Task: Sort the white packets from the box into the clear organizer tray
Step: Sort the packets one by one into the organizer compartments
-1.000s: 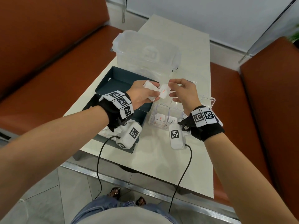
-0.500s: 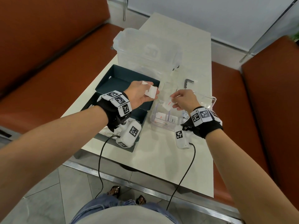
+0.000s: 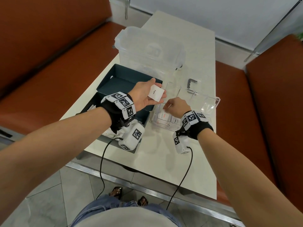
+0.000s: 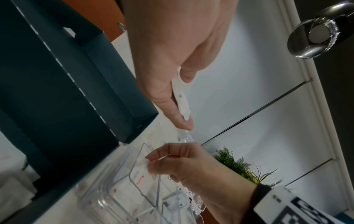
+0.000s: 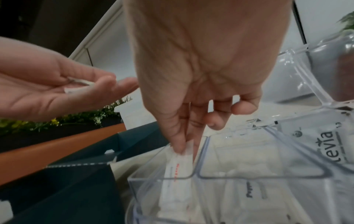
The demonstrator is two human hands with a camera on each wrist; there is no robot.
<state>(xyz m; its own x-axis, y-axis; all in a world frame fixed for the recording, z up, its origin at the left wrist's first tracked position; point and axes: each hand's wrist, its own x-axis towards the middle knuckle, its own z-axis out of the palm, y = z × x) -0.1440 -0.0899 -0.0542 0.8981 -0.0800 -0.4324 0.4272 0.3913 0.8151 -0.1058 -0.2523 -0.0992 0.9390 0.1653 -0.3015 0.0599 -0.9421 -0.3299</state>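
My left hand point(image 3: 158, 88) lies palm up above the dark teal box point(image 3: 124, 76), its thumb and fingers pinching a white sugar packet point(image 3: 156, 95). My right hand point(image 3: 166, 106) reaches down into the near-left compartment of the clear organizer tray point(image 3: 211, 102). In the right wrist view its thumb and forefinger pinch a white packet with red print point(image 5: 178, 165), partly inside that compartment. Other white packets point(image 3: 175, 119) lie in the tray's near compartments. More packets sit in the near end of the box, mostly hidden by my left wrist.
A large clear lidded container point(image 3: 147, 49) stands at the back of the white table point(image 3: 164, 161), just behind the box. A small dark bent metal piece point(image 3: 191, 82) lies behind the tray. Orange benches flank the table on both sides.
The hands were together above the tray a second ago. My right hand has dropped into the tray with the red-print packet. My left hand has turned palm up with its packet.
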